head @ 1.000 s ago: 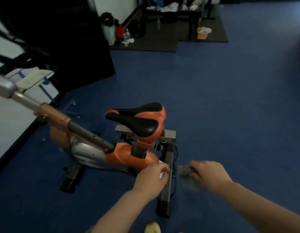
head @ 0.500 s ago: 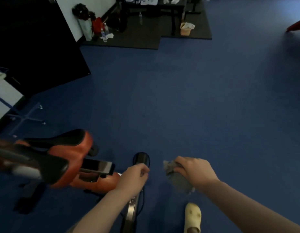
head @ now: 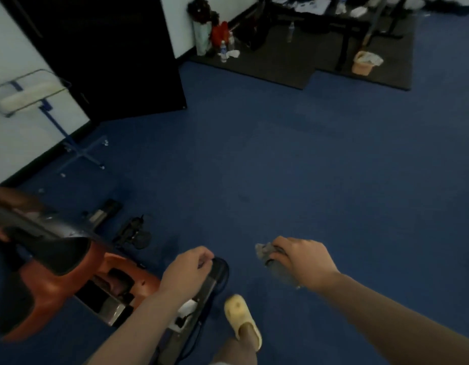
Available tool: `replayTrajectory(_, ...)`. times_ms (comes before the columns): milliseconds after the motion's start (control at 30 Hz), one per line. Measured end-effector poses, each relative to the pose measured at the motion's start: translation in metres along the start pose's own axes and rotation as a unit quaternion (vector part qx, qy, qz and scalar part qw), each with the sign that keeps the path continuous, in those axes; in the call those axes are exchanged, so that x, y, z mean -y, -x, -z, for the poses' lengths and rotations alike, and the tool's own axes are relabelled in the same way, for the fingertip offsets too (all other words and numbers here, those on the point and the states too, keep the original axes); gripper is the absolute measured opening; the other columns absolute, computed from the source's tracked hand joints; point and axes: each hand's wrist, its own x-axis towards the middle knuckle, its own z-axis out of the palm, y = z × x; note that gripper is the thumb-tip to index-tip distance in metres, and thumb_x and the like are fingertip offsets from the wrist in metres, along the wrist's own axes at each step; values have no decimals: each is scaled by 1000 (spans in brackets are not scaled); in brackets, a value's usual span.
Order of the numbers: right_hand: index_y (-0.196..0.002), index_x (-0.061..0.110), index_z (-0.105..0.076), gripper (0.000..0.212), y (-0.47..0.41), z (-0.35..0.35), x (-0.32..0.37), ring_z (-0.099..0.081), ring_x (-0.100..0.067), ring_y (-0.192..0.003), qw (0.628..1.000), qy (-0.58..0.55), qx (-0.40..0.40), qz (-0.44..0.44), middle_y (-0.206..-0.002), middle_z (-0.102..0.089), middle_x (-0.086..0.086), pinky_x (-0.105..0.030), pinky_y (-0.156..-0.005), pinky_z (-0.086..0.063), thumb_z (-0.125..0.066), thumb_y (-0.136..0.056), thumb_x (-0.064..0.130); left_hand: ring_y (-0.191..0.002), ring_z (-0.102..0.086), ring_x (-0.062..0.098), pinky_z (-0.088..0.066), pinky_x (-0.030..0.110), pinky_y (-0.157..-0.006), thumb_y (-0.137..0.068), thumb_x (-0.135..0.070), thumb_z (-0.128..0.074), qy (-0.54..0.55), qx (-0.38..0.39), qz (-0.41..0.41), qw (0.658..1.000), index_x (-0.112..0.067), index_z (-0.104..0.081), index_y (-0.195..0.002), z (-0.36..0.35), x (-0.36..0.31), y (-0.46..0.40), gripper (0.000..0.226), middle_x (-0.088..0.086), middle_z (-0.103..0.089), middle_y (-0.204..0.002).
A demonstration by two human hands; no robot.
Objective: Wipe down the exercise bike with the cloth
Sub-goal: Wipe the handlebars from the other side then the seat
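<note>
A right hand point(head: 303, 262) gripped a crumpled grey cloth point(head: 272, 262); the left hand point(head: 187, 270) curled round the orange exercise bike's point(head: 70, 280) black rear stabiliser bar point(head: 201, 291). A tan basket point(head: 362, 65) held white paper.

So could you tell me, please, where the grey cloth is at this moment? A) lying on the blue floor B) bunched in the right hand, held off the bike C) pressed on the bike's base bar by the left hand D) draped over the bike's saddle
B: the cloth is bunched in the right hand above the blue floor, apart from the bike, while the left hand rests at the end of the base bar.
</note>
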Motion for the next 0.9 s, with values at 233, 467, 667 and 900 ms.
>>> replayTrajectory(233,-108,32,-53,28,-123,50,-14,-62,-8,-87,997,40,4,69,-101,-64,14,-24,-68,-47,-35,-100,51,-99,-59,4,-49,24,-81,-98,-31,-50,-29,-40,10,999,-32,-61,-109,42,-26,-91,16,-14,-64,-110)
replayTrajectory(467,-112,35,-54,29,-233,99,-47,-63,-7,-87,995,45,-31,87,-101,-65,15,-24,-68,-49,-36,-99,52,-104,-58,5,-52,30,-87,-98,-33,-49,-37,-79,13,996,-30,-62,-113,95,-65,-172,20,-16,-62,-115)
replayTrajectory(667,-115,35,-52,29,-355,115,-55,-61,-6,-94,983,56,6,173,-108,-64,16,-23,-74,-48,-35,-100,52,-98,-59,3,-52,29,-86,-97,-32,-51,20,-167,127,978,-33,-62,-107,130,-51,-235,15,-17,-63,-109)
replayTrajectory(900,-105,34,-53,24,-485,155,-53,-60,-3,-83,947,75,18,311,-97,-64,16,-19,-62,-37,-38,-99,51,-97,-61,4,-53,33,-87,-96,-31,-52,94,-222,226,944,-34,-61,-106,148,-68,-295,14,-16,-65,-108)
